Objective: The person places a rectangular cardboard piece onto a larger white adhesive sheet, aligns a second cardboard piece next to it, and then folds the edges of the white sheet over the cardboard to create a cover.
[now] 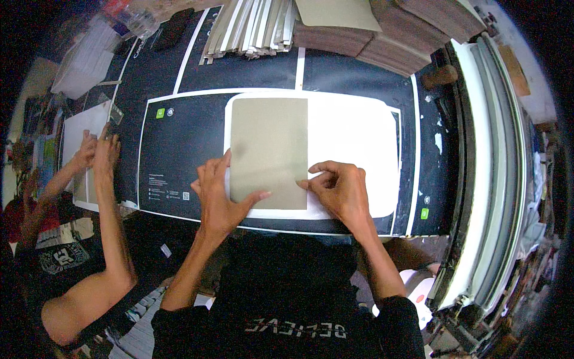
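Note:
A grey-brown rectangular board (269, 137) lies on the left part of a larger white sheet (353, 137) with rounded corners. My left hand (218, 191) rests at the board's lower left, its fingers spread along the left edge and its thumb flat on the surface. At the board's right edge is my right hand (341, 190), with fingers curled in and one fingertip touching that edge. Whether anything small is inside those curled fingers is hidden.
Dark printed sheets (185, 137) with white borders cover the table. Behind are a bundle of board strips (251, 27) and brown board stacks (394, 42). Long rollers (487, 167) flank the right side. At left, another person's hands (98, 149) work on a pale sheet (78, 128).

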A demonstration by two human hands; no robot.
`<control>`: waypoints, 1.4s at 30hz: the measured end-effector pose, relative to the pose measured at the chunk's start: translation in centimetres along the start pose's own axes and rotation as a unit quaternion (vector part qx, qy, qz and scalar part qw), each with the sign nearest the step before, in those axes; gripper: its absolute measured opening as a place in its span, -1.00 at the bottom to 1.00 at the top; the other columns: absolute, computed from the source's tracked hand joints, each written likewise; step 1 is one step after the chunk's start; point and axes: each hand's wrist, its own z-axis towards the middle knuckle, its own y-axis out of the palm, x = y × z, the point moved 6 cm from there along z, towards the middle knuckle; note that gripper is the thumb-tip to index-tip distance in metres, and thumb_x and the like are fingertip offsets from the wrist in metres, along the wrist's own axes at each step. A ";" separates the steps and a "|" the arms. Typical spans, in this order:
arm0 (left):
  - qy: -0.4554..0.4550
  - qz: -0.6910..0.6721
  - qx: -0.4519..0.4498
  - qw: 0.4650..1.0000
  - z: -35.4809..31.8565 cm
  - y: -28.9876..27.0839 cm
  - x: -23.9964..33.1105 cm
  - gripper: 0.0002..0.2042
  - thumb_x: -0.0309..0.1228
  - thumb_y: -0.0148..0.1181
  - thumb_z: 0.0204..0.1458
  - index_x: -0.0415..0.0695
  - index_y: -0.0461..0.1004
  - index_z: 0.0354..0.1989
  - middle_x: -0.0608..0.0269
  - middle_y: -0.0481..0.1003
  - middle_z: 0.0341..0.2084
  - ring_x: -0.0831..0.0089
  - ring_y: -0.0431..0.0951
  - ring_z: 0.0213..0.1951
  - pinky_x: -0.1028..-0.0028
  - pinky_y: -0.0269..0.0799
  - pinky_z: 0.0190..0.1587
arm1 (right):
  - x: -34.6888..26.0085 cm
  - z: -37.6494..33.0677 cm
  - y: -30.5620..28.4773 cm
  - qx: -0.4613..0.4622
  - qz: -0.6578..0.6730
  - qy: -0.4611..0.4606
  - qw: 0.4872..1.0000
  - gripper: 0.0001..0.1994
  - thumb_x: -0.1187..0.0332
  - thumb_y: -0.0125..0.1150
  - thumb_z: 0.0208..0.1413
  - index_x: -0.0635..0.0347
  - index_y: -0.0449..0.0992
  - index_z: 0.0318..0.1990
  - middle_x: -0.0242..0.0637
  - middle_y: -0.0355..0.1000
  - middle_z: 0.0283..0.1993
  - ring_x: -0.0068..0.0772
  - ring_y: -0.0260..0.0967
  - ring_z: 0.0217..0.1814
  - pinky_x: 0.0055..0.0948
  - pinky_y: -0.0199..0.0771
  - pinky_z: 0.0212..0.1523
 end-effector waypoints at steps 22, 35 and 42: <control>-0.008 0.022 -0.037 0.999 0.0 0.5 -0.1 0.06 0.16 0.55 -0.22 -0.36 0.26 0.34 -0.11 0.29 0.05 0.12 0.19 0.13 0.02 0.02 0.07 | -0.3 -0.2 0.0 -0.001 -0.004 0.011 1.000 -0.70 0.49 0.50 -0.02 0.45 0.64 -0.13 -0.06 0.62 -0.46 -0.38 0.59 -0.48 -0.44 0.63 -0.47; 0.136 0.036 -0.007 0.990 3.7 1.3 3.6 -0.06 -0.04 0.43 -0.01 -0.19 0.08 0.48 -0.30 0.04 0.40 -0.17 0.07 0.41 -0.15 0.01 0.34 | 1.5 0.4 0.0 0.007 0.044 0.018 0.999 -0.74 0.40 0.56 -0.06 0.37 0.67 -0.25 -0.17 0.58 -0.57 -0.58 0.50 -0.57 -0.50 0.48 -0.54; 0.164 0.119 -0.053 0.978 4.9 5.4 5.0 -0.30 0.02 -0.06 0.32 0.04 -0.04 0.56 0.02 -0.11 0.55 -0.02 -0.13 0.54 -0.18 -0.36 0.49 | 0.9 0.4 0.1 0.027 0.048 -0.017 0.998 -0.69 0.39 0.64 -0.16 0.38 0.62 -0.33 -0.16 0.58 -0.57 -0.52 0.52 -0.56 -0.49 0.52 -0.51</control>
